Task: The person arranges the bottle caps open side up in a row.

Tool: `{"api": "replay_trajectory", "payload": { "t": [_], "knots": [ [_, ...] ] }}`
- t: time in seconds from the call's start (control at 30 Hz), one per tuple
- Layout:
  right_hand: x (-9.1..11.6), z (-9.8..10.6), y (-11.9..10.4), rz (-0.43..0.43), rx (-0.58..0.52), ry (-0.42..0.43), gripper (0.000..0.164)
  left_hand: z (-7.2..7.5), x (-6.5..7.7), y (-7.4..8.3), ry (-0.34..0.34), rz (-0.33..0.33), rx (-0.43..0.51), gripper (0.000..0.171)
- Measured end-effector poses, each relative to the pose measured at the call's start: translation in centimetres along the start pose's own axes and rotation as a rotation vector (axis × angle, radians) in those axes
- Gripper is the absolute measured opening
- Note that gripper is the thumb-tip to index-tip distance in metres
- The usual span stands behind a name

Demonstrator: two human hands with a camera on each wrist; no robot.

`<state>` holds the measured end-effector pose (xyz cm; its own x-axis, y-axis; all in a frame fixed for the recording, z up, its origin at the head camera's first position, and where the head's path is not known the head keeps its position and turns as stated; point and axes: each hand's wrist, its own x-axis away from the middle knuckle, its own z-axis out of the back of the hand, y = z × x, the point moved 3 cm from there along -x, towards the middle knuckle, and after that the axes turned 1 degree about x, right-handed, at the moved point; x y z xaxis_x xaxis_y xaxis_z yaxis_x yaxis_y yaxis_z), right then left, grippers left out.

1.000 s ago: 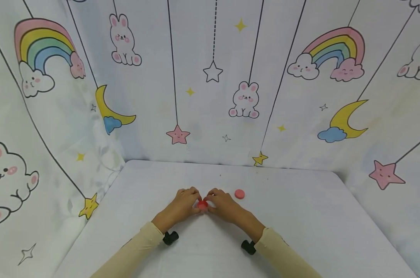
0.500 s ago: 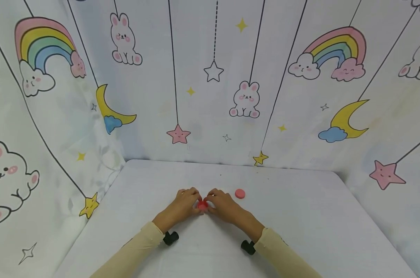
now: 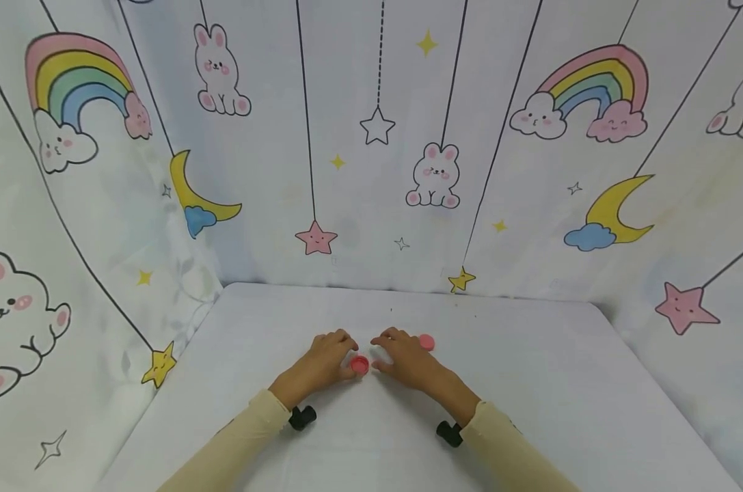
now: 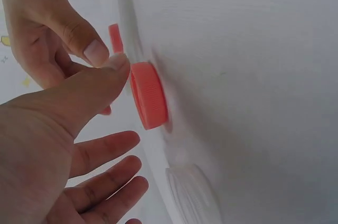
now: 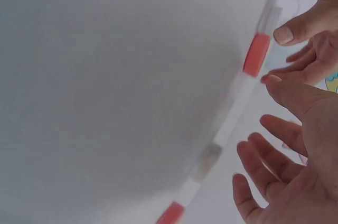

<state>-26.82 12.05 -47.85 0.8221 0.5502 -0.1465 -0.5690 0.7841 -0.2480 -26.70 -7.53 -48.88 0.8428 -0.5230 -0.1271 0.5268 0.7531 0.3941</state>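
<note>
A small red ribbed lid (image 3: 359,365) sits on the white table between both hands, its hollow side facing up. My left hand (image 3: 325,360) is beside it. In the left wrist view the left thumb overlaps the rim of the lid (image 4: 150,97) and the other fingers are spread loosely. To the right, my right hand (image 3: 408,359) stands apart from the lid, fingers relaxed and holding nothing. Just behind that hand lies a second red disc (image 3: 427,342), partly covered by it in the head view.
A clear, see-through round lid (image 4: 193,195) lies near the left hand's fingers. The right wrist view shows a faint translucent piece (image 5: 208,161) between the two red ones. Patterned cloth (image 3: 377,191) with rabbits and stars hangs behind the table (image 3: 500,389).
Both hands were gripping the red lid together. The right hand has let go and shifted right, toward the second red disc; the left fingers have loosened, exposing the lid's hollow top.
</note>
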Motion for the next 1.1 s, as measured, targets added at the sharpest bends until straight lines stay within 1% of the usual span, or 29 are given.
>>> {"api": "replay_trajectory", "payload": {
  "t": [0.13,0.3,0.47,0.6,0.73,0.9,1.1],
  "knots": [
    [0.2,0.9,1.3,-0.029,0.000,0.019,0.051,0.1,-0.6,0.4,-0.003,0.002,0.000,0.047],
    [0.4,1.8,2.7,-0.078,0.000,0.014,0.055,-0.1,-1.9,1.4,-0.013,-0.015,-0.033,0.047],
    [0.3,2.3,4.1,-0.133,0.029,0.011,0.056,0.1,-3.6,2.7,-0.025,-0.011,-0.066,0.049],
    [0.3,2.6,4.8,-0.147,0.031,0.009,0.057,0.0,-5.3,3.4,-0.045,0.003,-0.104,0.050],
    [0.0,2.7,5.2,-0.144,0.032,-0.004,0.055,-0.3,-6.9,3.6,-0.075,0.017,-0.130,0.050],
    [-0.2,2.5,5.5,-0.142,0.024,-0.024,0.050,-1.1,-8.6,3.6,-0.102,0.029,-0.147,0.050],
    [-0.5,2.0,5.8,-0.151,0.011,-0.049,0.048,-1.9,-9.9,3.5,-0.139,0.060,-0.160,0.048]
  ]
}}
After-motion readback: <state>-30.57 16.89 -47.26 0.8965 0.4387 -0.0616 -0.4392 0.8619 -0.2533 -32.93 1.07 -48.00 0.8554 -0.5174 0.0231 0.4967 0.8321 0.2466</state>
